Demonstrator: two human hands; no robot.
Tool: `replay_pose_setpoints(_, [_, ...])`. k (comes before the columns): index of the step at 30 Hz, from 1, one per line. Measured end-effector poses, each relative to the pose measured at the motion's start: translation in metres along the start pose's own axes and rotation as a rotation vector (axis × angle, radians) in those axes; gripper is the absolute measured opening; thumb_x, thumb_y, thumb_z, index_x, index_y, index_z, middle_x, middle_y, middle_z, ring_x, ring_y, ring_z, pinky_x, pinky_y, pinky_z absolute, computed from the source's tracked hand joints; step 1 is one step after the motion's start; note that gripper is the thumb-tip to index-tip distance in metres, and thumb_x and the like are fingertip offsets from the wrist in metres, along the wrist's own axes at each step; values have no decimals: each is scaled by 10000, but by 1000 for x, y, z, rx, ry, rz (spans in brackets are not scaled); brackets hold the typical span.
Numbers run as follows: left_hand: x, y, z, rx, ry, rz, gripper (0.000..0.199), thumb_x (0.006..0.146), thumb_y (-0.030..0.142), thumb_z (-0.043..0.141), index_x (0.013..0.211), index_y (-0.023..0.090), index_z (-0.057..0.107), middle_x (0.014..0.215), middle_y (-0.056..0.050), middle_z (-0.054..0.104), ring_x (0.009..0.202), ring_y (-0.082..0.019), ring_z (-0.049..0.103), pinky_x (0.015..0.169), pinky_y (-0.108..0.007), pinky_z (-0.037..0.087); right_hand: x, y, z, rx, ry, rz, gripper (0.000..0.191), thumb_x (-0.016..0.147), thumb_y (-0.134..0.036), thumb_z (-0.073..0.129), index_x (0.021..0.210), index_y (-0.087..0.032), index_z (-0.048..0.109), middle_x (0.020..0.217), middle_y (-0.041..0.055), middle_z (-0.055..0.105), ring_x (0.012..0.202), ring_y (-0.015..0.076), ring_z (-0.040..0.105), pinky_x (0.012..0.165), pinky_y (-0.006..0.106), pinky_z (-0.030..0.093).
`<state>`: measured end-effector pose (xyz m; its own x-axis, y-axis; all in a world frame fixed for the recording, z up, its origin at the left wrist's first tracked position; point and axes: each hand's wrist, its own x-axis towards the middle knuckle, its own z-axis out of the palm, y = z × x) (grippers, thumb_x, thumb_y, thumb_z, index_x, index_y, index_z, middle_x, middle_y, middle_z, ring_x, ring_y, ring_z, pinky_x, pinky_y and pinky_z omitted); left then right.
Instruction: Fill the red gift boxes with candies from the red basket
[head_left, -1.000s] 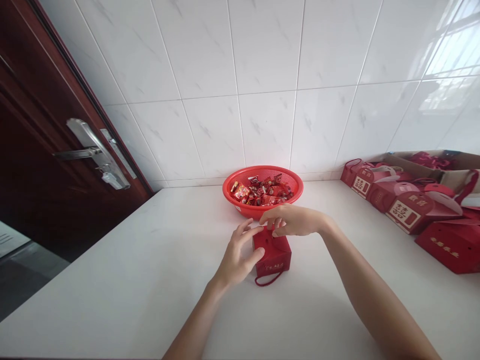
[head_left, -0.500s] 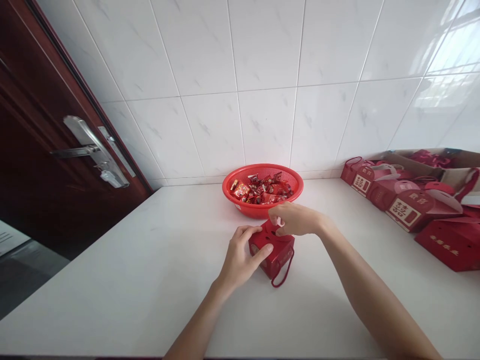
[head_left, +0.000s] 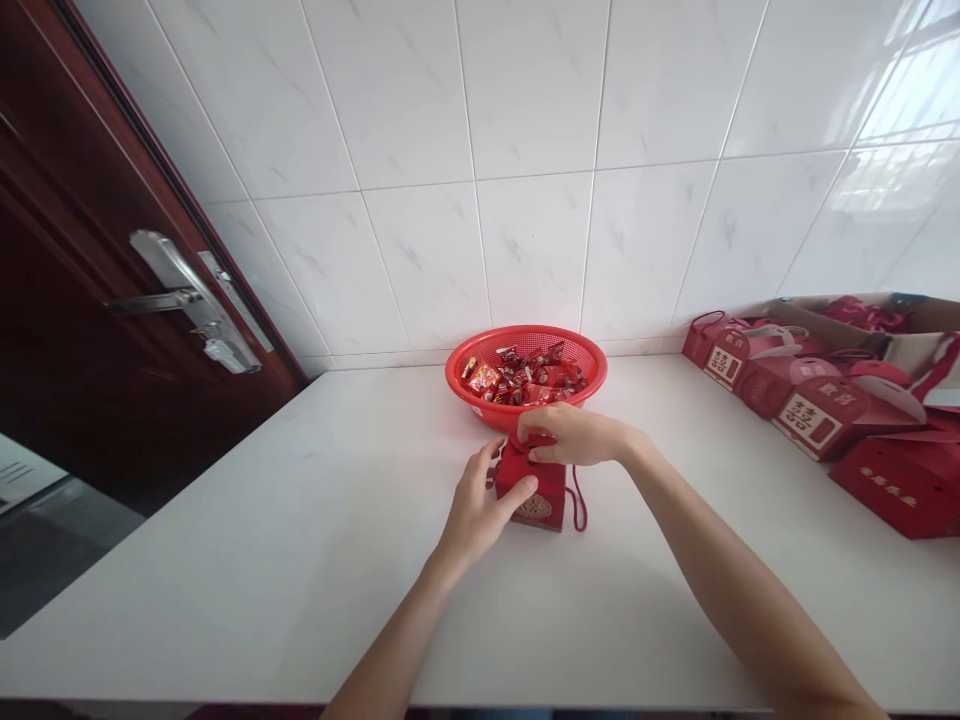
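Observation:
A small red candy box (head_left: 547, 490) with a gold pattern on its front stands on the white counter (head_left: 337, 560). My left hand (head_left: 478, 508) grips it from the left, with the thumb on its front and the fingers round the far side. On the box's top, my right hand (head_left: 574, 436) has its fingers curled and pinched at the flaps; the fingertips are partly hidden. A dark red cord handle (head_left: 577, 505) hangs loose at the right side. Just behind the box is a red plastic basket (head_left: 452, 378) holding several wrapped candies (head_left: 517, 380).
Several red boxes with gold lettering (head_left: 814, 415) line the right side of the counter. An open cardboard carton (head_left: 926, 352) with red items inside stands behind them. White tiled wall (head_left: 532, 240) closes off the back. A dark red door (head_left: 67, 250) is at the left.
The box has been turned, so its gold-patterned face now points toward me and the cord sits at its right. My right hand has shifted slightly left over the top flaps.

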<state>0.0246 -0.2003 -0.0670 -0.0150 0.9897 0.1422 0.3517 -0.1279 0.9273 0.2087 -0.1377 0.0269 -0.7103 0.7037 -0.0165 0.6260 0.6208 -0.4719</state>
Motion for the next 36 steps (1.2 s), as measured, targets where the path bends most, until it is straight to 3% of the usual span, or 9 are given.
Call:
replay_pose_setpoints(4, [1, 1, 0, -21, -19, -23, 707, 785, 527, 724, 1387, 236, 496, 1375, -121, 587, 1205, -290, 602, 956, -407, 533, -7, 10, -9, 56, 56, 44, 229, 843, -320, 619, 1051, -224, 626, 1037, 72, 686, 913, 236, 623, 680, 297, 443])
replay_pose_setpoints(10, [1, 0, 2, -22, 10, 16, 748, 779, 512, 736, 1414, 225, 463, 1420, -131, 560, 1313, -309, 534, 1087, -461, 450, -19, 31, -20, -6, -70, 302, 143, 744, -287, 695, 861, -206, 677, 978, 92, 709, 862, 263, 665, 653, 322, 475])
replay_pose_setpoints(15, [1, -6, 3, 50, 128, 208, 737, 780, 452, 750, 1426, 248, 458, 1489, -125, 493, 1399, -322, 445, 1144, -500, 390, -12, 45, 1, 114, -178, 305, 135, 650, -259, 740, 768, -204, 705, 928, 59, 734, 872, 249, 664, 714, 319, 485])
replay_pose_setpoints(20, [-2, -5, 7, 58, 120, 390, 634, 864, 349, 675, 1444, 273, 430, 1537, -110, 449, 1440, -288, 396, 1165, -474, 378, -16, 63, 25, 409, -149, 380, 131, 667, -300, 698, 655, -175, 661, 781, 69, 717, 830, 230, 665, 703, 307, 500])
replay_pose_setpoints(23, [-4, -3, 8, 48, 125, 487, 580, 878, 295, 656, 1421, 282, 453, 1532, -102, 457, 1428, -274, 418, 1151, -447, 404, -27, 68, 27, 499, -129, 403, 194, 708, -357, 673, 684, -167, 642, 824, 75, 721, 799, 189, 668, 719, 293, 519])
replay_pose_setpoints(26, [-6, 0, 9, 47, 147, 517, 561, 874, 282, 661, 1403, 277, 474, 1527, -106, 462, 1420, -280, 429, 1145, -451, 410, -38, 63, 18, 786, -78, 322, 272, 713, -418, 720, 706, -159, 637, 814, 70, 719, 731, 160, 649, 745, 305, 526])
replay_pose_setpoints(30, [-7, 4, 7, 20, 180, 493, 526, 881, 300, 650, 1383, 253, 500, 1527, -112, 461, 1432, -282, 409, 1168, -469, 378, -44, 46, 3, 1188, 123, 157, 289, 763, -442, 732, 725, -174, 631, 697, 21, 671, 643, 139, 607, 703, 301, 505])
replay_pose_setpoints(33, [-9, 7, 5, -13, 184, 466, 516, 888, 314, 633, 1384, 253, 506, 1548, -105, 435, 1460, -284, 361, 1179, -476, 361, -40, 29, -2, 1302, 240, 131, 247, 786, -421, 718, 801, -181, 664, 702, 12, 667, 668, 146, 622, 717, 302, 505])
replay_pose_setpoints(36, [-12, 8, 3, -55, 148, 451, 549, 893, 318, 623, 1419, 263, 479, 1588, -94, 376, 1490, -288, 299, 1186, -485, 347, -34, 12, 1, 1288, 245, 124, 260, 781, -395, 737, 895, -169, 679, 818, 46, 718, 751, 162, 660, 773, 316, 510])
